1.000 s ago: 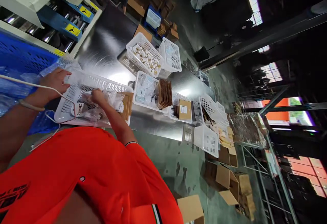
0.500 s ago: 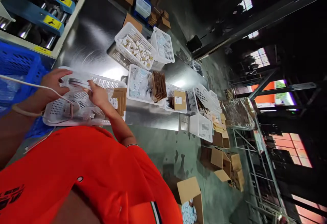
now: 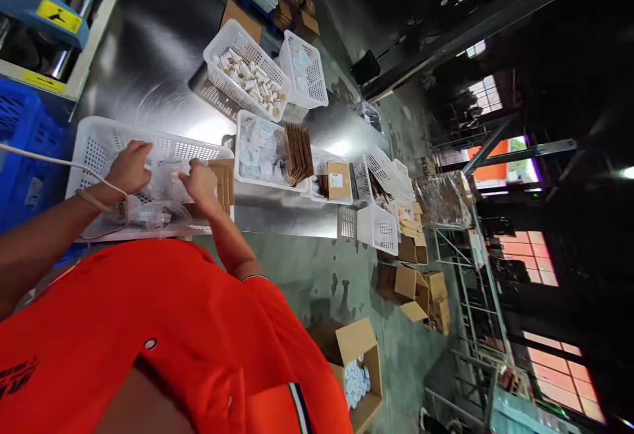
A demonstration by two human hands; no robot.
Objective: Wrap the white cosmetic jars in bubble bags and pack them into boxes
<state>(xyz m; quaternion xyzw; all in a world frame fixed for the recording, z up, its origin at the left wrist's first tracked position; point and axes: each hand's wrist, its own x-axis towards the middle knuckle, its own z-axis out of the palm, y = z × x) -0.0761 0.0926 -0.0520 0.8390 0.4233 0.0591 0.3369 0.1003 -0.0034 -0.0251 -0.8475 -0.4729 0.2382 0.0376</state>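
My left hand (image 3: 129, 168) is inside the near white basket (image 3: 94, 131), its fingers curled at the left side of a clear plastic bag (image 3: 166, 180). On the bag's right side, my right hand (image 3: 199, 184) has its fingers pinched together. What lies inside the bag is too blurred to make out. More clear bagged items (image 3: 158, 215) lie in the basket below the hands. Flat brown cardboard pieces (image 3: 225, 183) stand at the basket's right end, beside my right hand. A pale cord (image 3: 64, 162) runs across my left wrist.
Farther along the metal table (image 3: 163, 57) are a basket of small white-and-gold parts (image 3: 252, 80), a basket of bagged items (image 3: 260, 146) and a stack of brown cardboard (image 3: 298, 153). A blue crate (image 3: 30, 137) stands left. An open carton (image 3: 359, 338) sits on the floor.
The round, banded object seen between my hands is no longer visible there. My left hand has moved right and lower into the basket; both hands are now around the clear bag. The view has shifted slightly.
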